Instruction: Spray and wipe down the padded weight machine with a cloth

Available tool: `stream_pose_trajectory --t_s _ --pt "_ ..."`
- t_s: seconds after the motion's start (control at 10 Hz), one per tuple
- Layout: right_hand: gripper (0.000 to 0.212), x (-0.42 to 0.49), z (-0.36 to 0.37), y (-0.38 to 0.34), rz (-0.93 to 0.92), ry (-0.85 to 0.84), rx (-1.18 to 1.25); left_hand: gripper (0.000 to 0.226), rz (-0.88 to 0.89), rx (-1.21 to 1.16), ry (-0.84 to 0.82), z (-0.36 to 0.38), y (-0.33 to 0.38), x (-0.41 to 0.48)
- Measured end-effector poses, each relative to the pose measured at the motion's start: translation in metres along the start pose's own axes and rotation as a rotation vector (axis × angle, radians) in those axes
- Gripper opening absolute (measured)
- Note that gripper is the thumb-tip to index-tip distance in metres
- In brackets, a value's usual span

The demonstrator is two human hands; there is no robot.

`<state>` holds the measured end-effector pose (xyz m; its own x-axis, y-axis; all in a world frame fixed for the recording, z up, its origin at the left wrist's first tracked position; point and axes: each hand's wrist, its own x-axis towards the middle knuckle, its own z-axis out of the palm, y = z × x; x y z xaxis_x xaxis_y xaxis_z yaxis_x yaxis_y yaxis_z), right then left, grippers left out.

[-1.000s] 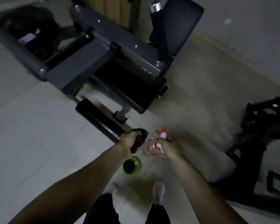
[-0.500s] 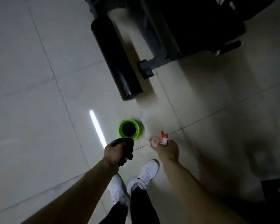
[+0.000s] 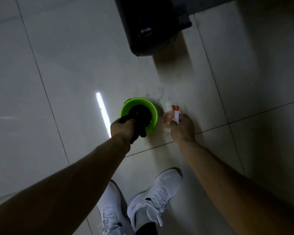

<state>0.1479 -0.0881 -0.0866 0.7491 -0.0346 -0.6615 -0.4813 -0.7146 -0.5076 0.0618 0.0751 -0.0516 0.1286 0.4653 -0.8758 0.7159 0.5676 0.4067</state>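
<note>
Landmark is the green bucket (image 3: 139, 114) on the tiled floor (image 3: 58, 73); everything below is placed against it.

Nearest me: two white shoes (image 3: 143, 204), well short of the bucket, toes pointing toward it.

Left hand (image 3: 121, 128) sits at the bucket's near rim, fingers clamped around a dark cloth (image 3: 137, 131). One end of the cloth hangs out below the fist and the rest runs over the rim into the bucket.

Right hand (image 3: 182, 129) is just right of the bucket, fingers wrapped on a spray bottle (image 3: 172, 115). Its red-and-white head pokes out above the knuckles, and the clear body shows on the bucket side of the hand. Bottle and bucket are close but not touching.

Versus half a second ago: the view has dropped closer to the floor, the left hand has moved from short of the bucket up to its rim, and the cloth now overlaps the opening.

Bucket contents: dark inside, I can't tell liquid from cloth.

Beyond the bucket: only the black padded end of the weight machine (image 3: 149, 26) shows at the top edge, well apart from both hands. A bright light streak (image 3: 103, 114) lies on the floor left of the bucket.
</note>
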Motion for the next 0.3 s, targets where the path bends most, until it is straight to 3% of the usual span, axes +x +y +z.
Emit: stream_pose_trajectory --t_s 0.1,0.2,0.3 --pt "0.032 0.002 -0.005 0.010 -0.005 -0.028 -0.052 0.034 0.010 -0.016 -0.001 0.014 0.007 0.022" --pt "0.057 -0.012 -0.018 0.008 -0.008 0.036 -0.022 0.038 -0.104 -0.012 -0.134 0.018 0.019 0.020" --pt "0.057 -0.047 -0.034 0.005 0.027 0.151 -0.036 0.035 -0.165 0.071 -0.123 -0.004 0.019 -0.008"
